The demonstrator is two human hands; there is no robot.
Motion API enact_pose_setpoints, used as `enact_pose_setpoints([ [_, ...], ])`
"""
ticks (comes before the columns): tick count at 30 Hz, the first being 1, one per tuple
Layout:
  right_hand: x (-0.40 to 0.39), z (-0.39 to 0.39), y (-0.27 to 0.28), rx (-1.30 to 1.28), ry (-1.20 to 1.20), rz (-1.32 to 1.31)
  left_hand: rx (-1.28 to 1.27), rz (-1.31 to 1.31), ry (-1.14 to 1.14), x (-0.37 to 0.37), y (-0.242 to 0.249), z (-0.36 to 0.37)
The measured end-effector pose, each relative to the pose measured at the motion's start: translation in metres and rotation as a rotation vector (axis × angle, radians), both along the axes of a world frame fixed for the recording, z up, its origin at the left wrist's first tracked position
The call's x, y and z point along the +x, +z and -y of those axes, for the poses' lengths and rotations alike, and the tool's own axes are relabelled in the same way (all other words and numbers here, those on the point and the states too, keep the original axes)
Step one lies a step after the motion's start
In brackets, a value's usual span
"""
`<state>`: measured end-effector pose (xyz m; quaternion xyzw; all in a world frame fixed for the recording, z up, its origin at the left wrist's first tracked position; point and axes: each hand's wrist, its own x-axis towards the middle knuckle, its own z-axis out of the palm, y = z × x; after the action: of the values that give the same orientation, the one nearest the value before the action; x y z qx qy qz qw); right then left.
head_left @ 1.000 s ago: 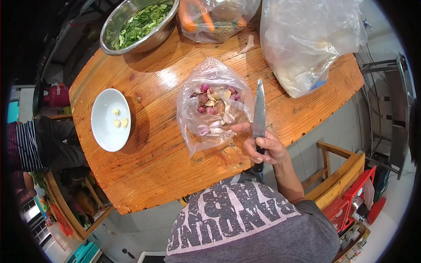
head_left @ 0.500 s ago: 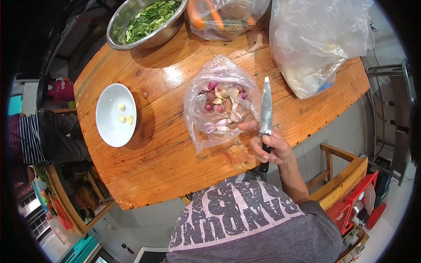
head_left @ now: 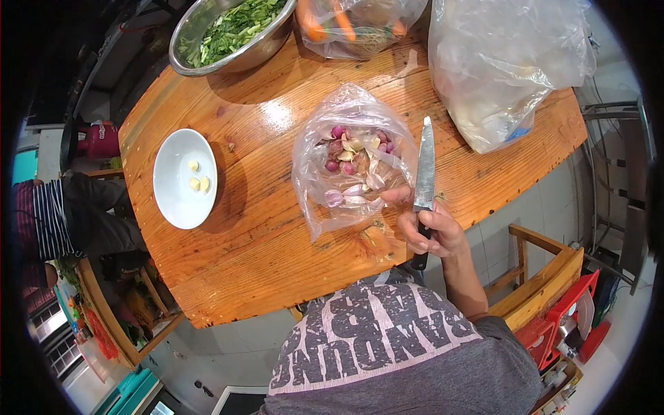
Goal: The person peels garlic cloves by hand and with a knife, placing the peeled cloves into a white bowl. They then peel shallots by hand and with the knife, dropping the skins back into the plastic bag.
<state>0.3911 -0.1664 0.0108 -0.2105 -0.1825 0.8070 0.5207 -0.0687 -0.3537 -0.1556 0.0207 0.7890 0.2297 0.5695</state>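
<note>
My right hand (head_left: 437,229) is closed around the black handle of a kitchen knife (head_left: 425,169), its blade pointing away from me. One finger stretches to the left, at the lower right edge of an opened clear plastic bag (head_left: 315,166). In the bag lie several small purple shallots (head_left: 348,168), pale peelings (head_left: 353,146) and some garlic cloves (head_left: 357,189) in their skins. On the left stands a white bowl (head_left: 181,211) with a few peeled garlic cloves (head_left: 194,184). My left hand is out of view.
On the wooden table (head_left: 242,270), a metal basin (head_left: 190,69) of chopped greens stands at the back. Beside it are a bag of carrots (head_left: 342,28) and a large plastic bag (head_left: 505,69). A person in striped clothing (head_left: 52,218) is at far left; a wooden stool (head_left: 546,283) stands right.
The whole view has shifted very slightly. My right hand keeps its hold on the knife, and the bag and bowl stay in place on the table.
</note>
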Motion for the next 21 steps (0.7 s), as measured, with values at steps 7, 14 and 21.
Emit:
enact_pose_setpoints([
  [7,-0.0004,-0.0011,0.0025,-0.003,0.015,0.006,0.000,0.006,-0.007,0.0024,-0.0031,0.0021],
  [14,-0.0003,0.0005,0.0014,-0.015,-0.015,0.014,-0.010,-0.001,-0.022,0.0027,0.0006,0.0016],
  [21,-0.0011,0.0015,0.0017,-0.012,-0.022,0.008,-0.008,-0.001,-0.035,0.0027,-0.0005,0.0030],
])
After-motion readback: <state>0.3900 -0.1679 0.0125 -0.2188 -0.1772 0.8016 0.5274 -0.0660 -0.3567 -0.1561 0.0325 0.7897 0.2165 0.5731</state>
